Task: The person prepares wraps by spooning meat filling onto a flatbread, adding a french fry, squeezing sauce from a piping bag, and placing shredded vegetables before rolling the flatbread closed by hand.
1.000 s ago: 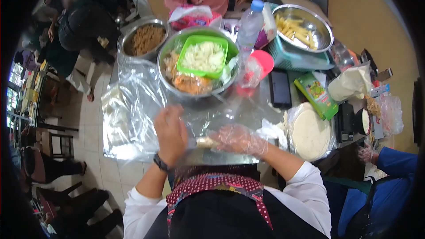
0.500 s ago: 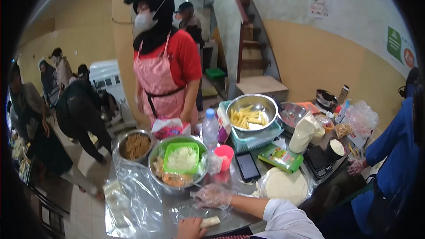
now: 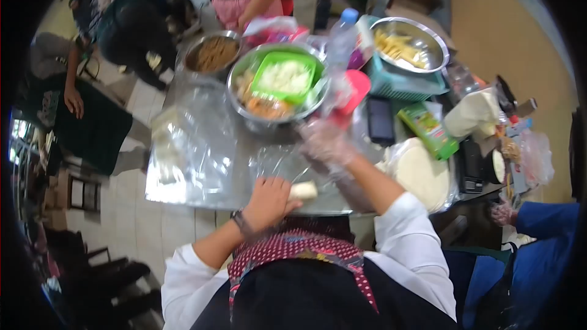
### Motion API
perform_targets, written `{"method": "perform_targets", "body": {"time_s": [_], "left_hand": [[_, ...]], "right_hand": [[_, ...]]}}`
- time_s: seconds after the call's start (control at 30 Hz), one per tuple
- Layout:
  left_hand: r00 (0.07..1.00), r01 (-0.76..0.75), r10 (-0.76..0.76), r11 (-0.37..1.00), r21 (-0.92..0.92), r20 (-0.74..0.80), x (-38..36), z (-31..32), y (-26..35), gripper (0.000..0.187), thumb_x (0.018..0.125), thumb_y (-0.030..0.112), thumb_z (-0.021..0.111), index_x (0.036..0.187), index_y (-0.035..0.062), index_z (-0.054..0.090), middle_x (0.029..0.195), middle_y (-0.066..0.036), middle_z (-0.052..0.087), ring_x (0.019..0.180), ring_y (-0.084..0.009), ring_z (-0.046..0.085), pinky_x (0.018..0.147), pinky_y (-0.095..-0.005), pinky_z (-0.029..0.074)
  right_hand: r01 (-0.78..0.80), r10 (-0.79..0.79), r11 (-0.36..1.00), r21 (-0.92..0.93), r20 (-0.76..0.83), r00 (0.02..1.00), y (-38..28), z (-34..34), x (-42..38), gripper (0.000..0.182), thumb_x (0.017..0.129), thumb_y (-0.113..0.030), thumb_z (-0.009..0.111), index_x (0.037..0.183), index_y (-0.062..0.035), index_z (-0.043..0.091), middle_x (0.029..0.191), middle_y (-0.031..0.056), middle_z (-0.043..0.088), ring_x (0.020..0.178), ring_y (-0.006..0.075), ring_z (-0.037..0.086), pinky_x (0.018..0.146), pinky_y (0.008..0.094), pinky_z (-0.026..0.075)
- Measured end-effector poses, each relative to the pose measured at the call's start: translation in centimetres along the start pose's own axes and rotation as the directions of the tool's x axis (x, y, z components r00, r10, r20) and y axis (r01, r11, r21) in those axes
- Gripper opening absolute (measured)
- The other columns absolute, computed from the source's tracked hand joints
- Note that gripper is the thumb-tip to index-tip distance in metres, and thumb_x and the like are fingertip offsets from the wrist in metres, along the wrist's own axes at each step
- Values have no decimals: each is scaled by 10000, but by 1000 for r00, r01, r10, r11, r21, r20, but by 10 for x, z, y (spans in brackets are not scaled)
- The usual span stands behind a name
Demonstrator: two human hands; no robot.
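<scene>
My left hand (image 3: pixel 267 200), bare, curls over a pale rolled wrapper like a spring roll (image 3: pixel 304 190) at the table's near edge; one end of the roll sticks out to the right. My right hand (image 3: pixel 327 142), in a clear plastic glove, is beside the lower right of a large steel bowl (image 3: pixel 237 99). Motion blurs its fingers, so I cannot make out anything in them. Inside the bowl, a green square tub (image 3: pixel 313 72) holds a white shredded filling, above an orange-toned filling (image 3: pixel 268 108). Clear plastic sheeting (image 3: pixel 214 146) lies left of my hands.
Round flat wrappers (image 3: pixel 422 174) lie at right, by a green packet (image 3: pixel 428 128), phone (image 3: pixel 381 121) and black scale (image 3: pixel 469 168). Behind stand a pink cup (image 3: pixel 358 88), water bottle (image 3: pixel 342 40), brown-filling bowl (image 3: pixel 214 55) and yellow-strip bowl (image 3: pixel 409 43). A co-worker's gloved hand (image 3: pixel 502 212) is at right.
The view has tipped downward, bringing my apron and both arms into sight. My left hand stays on the roll; my gloved right hand remains near the bowl, now blurred.
</scene>
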State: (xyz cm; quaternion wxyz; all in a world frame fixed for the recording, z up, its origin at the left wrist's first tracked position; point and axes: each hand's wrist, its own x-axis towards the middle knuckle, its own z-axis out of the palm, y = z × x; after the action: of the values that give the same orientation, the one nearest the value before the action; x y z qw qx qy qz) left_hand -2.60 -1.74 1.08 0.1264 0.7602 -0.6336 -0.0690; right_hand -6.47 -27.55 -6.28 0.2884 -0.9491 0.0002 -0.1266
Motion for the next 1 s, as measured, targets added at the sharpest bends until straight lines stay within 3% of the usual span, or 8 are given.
{"method": "perform_targets", "body": {"time_s": [0.03, 0.17, 0.23, 0.5, 0.6, 0.67, 0.7, 1.0], "left_hand": [[999, 5, -4, 999, 35, -34, -1, -6, 5, 449, 837, 466, 572, 958, 34, 551, 909, -105, 543, 875, -259, 524, 780, -397, 354], [992, 25, -35, 996, -89, -120, 4, -10, 8, 400, 856, 422, 566, 963, 37, 563, 914, -108, 556, 888, -259, 534, 769, -402, 355], [997, 64, -68, 991, -114, -31, 12, -14, 7, 348, 875, 384, 548, 941, 44, 578, 897, -105, 566, 882, -264, 541, 765, -406, 357], [989, 100, -80, 981, -165, 125, 16, -12, -5, 243, 930, 272, 481, 882, 80, 622, 873, -89, 592, 869, -259, 558, 755, -415, 367], [996, 85, -74, 962, -260, 53, 19, -8, -11, 187, 866, 199, 534, 869, 25, 602, 828, -169, 585, 826, -366, 559, 741, -477, 421], [892, 162, -211, 975, -153, -399, 28, 4, -32, 174, 863, 223, 567, 888, 55, 602, 1026, -169, 560, 991, -335, 530, 850, -440, 376], [892, 168, -217, 974, -155, -397, 32, 6, -47, 174, 863, 223, 567, 888, 55, 602, 1026, -169, 560, 991, -335, 530, 850, -440, 376], [888, 460, -419, 788, -410, 190, 49, -50, -67, 257, 774, 140, 645, 989, 32, 556, 1032, -191, 596, 971, -376, 560, 808, -454, 438]], "right_hand": [[146, -87, 971, 190, -290, 953, -38, -25, -14, 286, 852, -257, 585, 1042, -51, 639, 918, 139, 635, 783, 317, 616, 681, 414, 495], [-198, 191, 979, 57, 116, 975, -77, -58, -41, 264, 856, -218, 587, 1069, -73, 648, 1047, 148, 632, 877, 325, 618, 753, 424, 494], [227, -224, 972, -57, 47, 973, -63, -39, -56, 239, 843, -163, 597, 1060, -86, 661, 1113, 147, 624, 962, 322, 612, 804, 416, 492], [152, -153, 988, 28, 38, 988, -88, -51, -54, 295, 810, -147, 628, 1099, -88, 643, 1047, 141, 643, 982, 317, 615, 830, 410, 496], [329, -330, 942, 61, 12, 944, -102, -43, -72, 414, 753, -165, 694, 1131, -29, 596, 1099, 185, 604, 999, 325, 604, 837, 425, 496], [242, -241, 970, 12, 149, 959, -118, -50, -70, 517, 722, -171, 723, 1175, 0, 541, 1121, 195, 587, 993, 344, 600, 837, 433, 497], [284, -283, 959, 14, 145, 948, -113, -49, -68, 561, 734, -178, 714, 1215, 12, 499, 1153, 186, 575, 999, 358, 593, 840, 440, 493], [306, -327, 934, 187, 95, 940, -92, -24, -68, 525, 750, -95, 694, 1237, -28, 509, 1124, 181, 601, 1008, 351, 608, 850, 436, 509]]}}
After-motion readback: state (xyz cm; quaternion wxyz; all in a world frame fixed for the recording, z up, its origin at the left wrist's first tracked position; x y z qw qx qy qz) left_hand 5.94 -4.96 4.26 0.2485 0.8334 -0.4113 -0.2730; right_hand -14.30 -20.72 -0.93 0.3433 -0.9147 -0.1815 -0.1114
